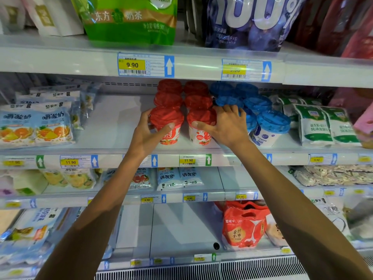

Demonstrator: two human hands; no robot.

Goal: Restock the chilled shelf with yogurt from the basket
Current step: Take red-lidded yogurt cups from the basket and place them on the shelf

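Two rows of red-lidded strawberry yogurt cups stand on the middle chilled shelf (113, 146). My left hand (148, 133) wraps around the front left red-lidded cup (167, 118). My right hand (224, 126) grips the front right red-lidded cup (200, 118), thumb on its front and fingers behind its lid. To the right stand blue-lidded blueberry yogurt cups (272, 126) in two rows. The basket is not in view.
Orange-fruit yogurt pouches (36, 126) lie left on the same shelf, with a bare gap beside the red cups. Green-and-white pouches (323, 126) stand at right. A shelf with large bags hangs above. Lower shelves hold pouches and a red bag (244, 225).
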